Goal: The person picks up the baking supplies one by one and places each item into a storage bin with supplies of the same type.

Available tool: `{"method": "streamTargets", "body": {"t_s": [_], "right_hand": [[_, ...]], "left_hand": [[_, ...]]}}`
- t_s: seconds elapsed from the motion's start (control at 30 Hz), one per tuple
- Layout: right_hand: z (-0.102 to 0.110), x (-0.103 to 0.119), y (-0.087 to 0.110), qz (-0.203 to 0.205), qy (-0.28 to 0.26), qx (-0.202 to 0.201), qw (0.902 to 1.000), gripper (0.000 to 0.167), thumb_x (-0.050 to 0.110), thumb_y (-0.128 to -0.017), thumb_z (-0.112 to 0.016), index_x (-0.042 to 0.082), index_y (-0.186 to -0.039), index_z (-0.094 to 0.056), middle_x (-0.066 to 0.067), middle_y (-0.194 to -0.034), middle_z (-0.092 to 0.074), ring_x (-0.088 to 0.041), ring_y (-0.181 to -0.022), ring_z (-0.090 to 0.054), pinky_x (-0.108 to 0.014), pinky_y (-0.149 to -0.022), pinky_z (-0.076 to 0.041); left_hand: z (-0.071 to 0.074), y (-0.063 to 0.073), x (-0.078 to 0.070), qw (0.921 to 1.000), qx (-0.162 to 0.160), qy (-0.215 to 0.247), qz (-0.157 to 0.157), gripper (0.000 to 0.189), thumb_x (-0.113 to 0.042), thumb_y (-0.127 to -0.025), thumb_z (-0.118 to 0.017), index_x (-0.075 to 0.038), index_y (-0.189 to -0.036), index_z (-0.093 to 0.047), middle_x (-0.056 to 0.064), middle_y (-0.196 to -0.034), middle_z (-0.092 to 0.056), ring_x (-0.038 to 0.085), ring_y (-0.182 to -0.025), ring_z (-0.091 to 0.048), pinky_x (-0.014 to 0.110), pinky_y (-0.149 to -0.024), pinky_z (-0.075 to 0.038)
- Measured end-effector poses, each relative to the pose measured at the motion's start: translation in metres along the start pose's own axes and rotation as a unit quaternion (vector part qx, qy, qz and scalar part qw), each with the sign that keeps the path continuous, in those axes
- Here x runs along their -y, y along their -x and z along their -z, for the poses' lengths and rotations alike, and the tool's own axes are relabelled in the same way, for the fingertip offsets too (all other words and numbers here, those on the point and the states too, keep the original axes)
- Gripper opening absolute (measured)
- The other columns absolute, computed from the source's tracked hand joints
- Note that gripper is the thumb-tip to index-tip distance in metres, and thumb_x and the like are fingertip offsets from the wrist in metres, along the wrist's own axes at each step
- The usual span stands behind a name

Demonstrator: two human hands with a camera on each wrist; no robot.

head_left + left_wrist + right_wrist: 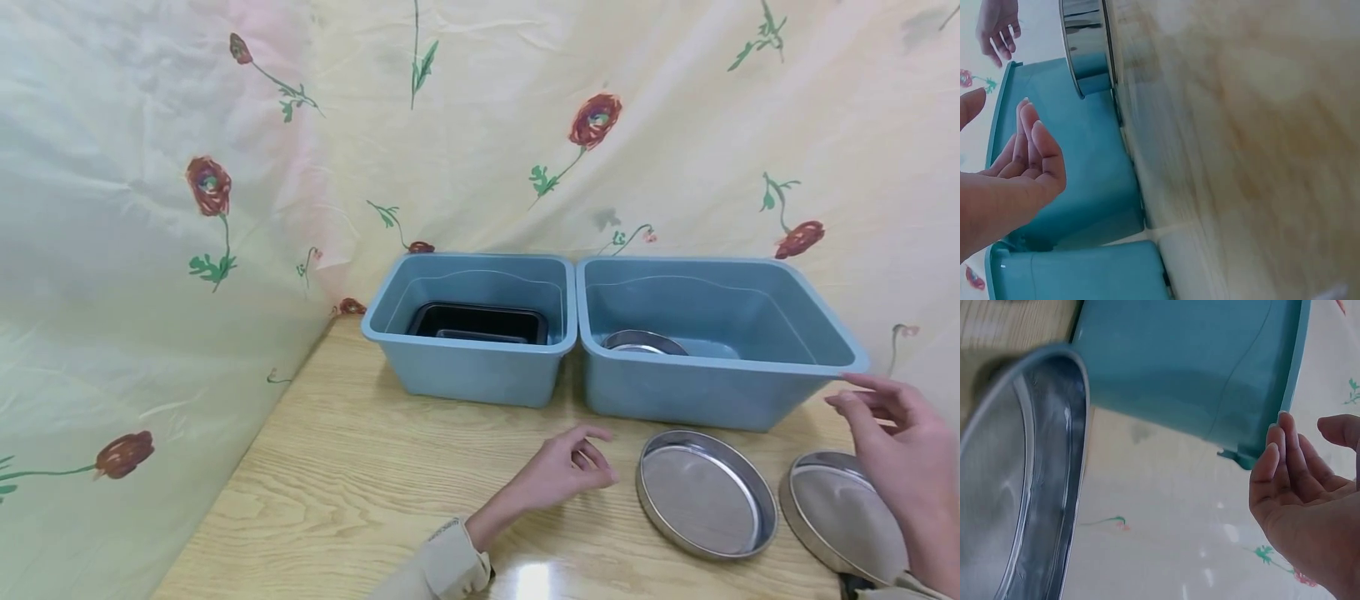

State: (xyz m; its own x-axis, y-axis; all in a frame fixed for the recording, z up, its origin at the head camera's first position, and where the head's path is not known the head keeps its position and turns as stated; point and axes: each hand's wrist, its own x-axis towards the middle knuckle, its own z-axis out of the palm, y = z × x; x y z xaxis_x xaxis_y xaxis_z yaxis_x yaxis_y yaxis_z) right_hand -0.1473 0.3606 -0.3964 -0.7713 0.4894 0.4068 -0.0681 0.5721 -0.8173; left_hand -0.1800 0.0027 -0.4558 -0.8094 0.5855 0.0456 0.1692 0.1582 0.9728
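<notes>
My left hand (566,471) hovers over the table with fingers loosely bent, holding nothing, left of a shallow round metal pan (697,496). At the far right, my right hand (903,442) is raised above a second round metal pan (840,512), partly covering it. Its fingertips are close to the corner rim of the right blue bin (675,396); whether they touch it I cannot tell. In the right wrist view, the thumb stands apart from the relaxed fingers (1294,462), with nothing between them. Another round metal piece (645,337) lies inside that bin, partly hidden by the front wall.
A left blue bin (480,373) stands beside the right one, with a black rectangular pan (480,318) inside. Both bins are at the back of the wooden table (337,483), against a flowered curtain (465,167). The same cloth hangs along the left side.
</notes>
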Motion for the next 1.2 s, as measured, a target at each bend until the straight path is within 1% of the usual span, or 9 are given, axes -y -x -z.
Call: {"method": "streamTargets", "body": {"t_s": [0.17,0.5,0.6,0.7,0.77,0.87,1.0,1.1,1.2], "right_hand": [[0.003,-0.009,-0.007,0.0,0.01,-0.017,0.9998,0.04,0.005,-0.101,-0.057,0.043,-0.113,-0.058,0.043,-0.081,-0.054,0.018,-0.081,-0.049,-0.004,-0.072,-0.034],[0.01,-0.02,-0.018,-0.01,0.003,0.014,0.9999,0.04,0.008,-0.103,-0.053,0.045,-0.116,-0.049,0.044,-0.082,-0.054,0.013,-0.081,-0.047,-0.004,-0.068,-0.034],[0.011,-0.021,-0.02,-0.027,0.03,0.025,0.9989,0.036,0.013,-0.105,-0.051,0.035,-0.134,-0.051,0.045,-0.083,-0.048,0.013,-0.082,-0.043,-0.006,-0.067,-0.034],[0.011,-0.022,-0.023,-0.044,0.055,0.04,0.9967,0.046,0.02,-0.108,-0.049,0.018,-0.153,-0.043,0.044,-0.084,-0.044,0.014,-0.082,-0.041,-0.006,-0.065,-0.034],[0.011,-0.023,-0.026,-0.044,0.058,0.045,0.9964,0.05,0.021,-0.108,-0.048,0.009,-0.156,-0.039,0.044,-0.084,-0.043,0.015,-0.08,-0.042,-0.005,-0.065,-0.035],[0.011,-0.026,-0.031,-0.029,0.027,0.042,0.9983,0.041,0.016,-0.107,-0.05,0.02,-0.148,-0.047,0.044,-0.082,-0.048,0.017,-0.077,-0.045,-0.004,-0.063,-0.037],[0.012,-0.03,-0.037,-0.002,-0.029,0.042,0.9987,0.037,0.009,-0.105,-0.054,0.04,-0.124,-0.049,0.042,-0.08,-0.055,0.019,-0.074,-0.051,-0.004,-0.061,-0.039],[0.012,-0.03,-0.04,0.003,-0.048,0.052,0.9975,0.037,0.008,-0.105,-0.054,0.043,-0.116,-0.048,0.041,-0.081,-0.058,0.019,-0.073,-0.053,-0.004,-0.061,-0.04],[0.011,-0.029,-0.042,-0.006,-0.042,0.06,0.9973,0.033,0.011,-0.105,-0.053,0.034,-0.129,-0.054,0.041,-0.082,-0.058,0.019,-0.074,-0.053,-0.004,-0.061,-0.04]], "left_hand": [[-0.005,-0.003,0.002,1.0,0.004,-0.005,0.005,0.048,-0.012,-0.093,-0.078,-0.005,-0.137,-0.06,-0.01,-0.093,-0.067,0.001,-0.077,-0.061,0.02,-0.07,-0.052],[-0.015,-0.009,0.003,0.9994,0.004,-0.025,0.023,0.049,-0.015,-0.094,-0.078,-0.007,-0.138,-0.06,-0.012,-0.092,-0.065,0.002,-0.078,-0.063,0.022,-0.067,-0.053],[-0.016,-0.011,0.003,0.9991,0.006,-0.033,0.027,0.049,-0.017,-0.093,-0.079,-0.008,-0.138,-0.06,-0.012,-0.092,-0.065,0.002,-0.08,-0.063,0.022,-0.068,-0.054],[-0.016,-0.015,0.004,0.9988,0.008,-0.038,0.029,0.049,-0.018,-0.093,-0.079,-0.01,-0.138,-0.061,-0.011,-0.092,-0.065,0.003,-0.08,-0.064,0.023,-0.067,-0.055],[-0.017,-0.017,0.005,0.9988,0.011,-0.038,0.03,0.049,-0.019,-0.093,-0.079,-0.01,-0.138,-0.061,-0.011,-0.092,-0.066,0.003,-0.08,-0.064,0.023,-0.067,-0.055],[-0.017,-0.022,0.006,0.9986,0.014,-0.039,0.032,0.051,-0.02,-0.093,-0.079,-0.01,-0.139,-0.06,-0.011,-0.091,-0.066,0.003,-0.078,-0.065,0.024,-0.066,-0.055],[-0.017,-0.028,0.01,0.9982,0.02,-0.044,0.037,0.058,-0.022,-0.093,-0.079,-0.008,-0.144,-0.054,-0.011,-0.091,-0.065,0.006,-0.073,-0.067,0.025,-0.064,-0.056],[-0.017,-0.032,0.014,0.998,0.025,-0.042,0.04,0.063,-0.023,-0.094,-0.08,-0.006,-0.147,-0.051,-0.011,-0.09,-0.065,0.009,-0.07,-0.068,0.027,-0.061,-0.056],[-0.017,-0.036,0.018,0.9981,0.03,-0.034,0.042,0.062,-0.021,-0.094,-0.079,-0.005,-0.147,-0.05,-0.01,-0.089,-0.066,0.01,-0.068,-0.068,0.027,-0.06,-0.056]]}}
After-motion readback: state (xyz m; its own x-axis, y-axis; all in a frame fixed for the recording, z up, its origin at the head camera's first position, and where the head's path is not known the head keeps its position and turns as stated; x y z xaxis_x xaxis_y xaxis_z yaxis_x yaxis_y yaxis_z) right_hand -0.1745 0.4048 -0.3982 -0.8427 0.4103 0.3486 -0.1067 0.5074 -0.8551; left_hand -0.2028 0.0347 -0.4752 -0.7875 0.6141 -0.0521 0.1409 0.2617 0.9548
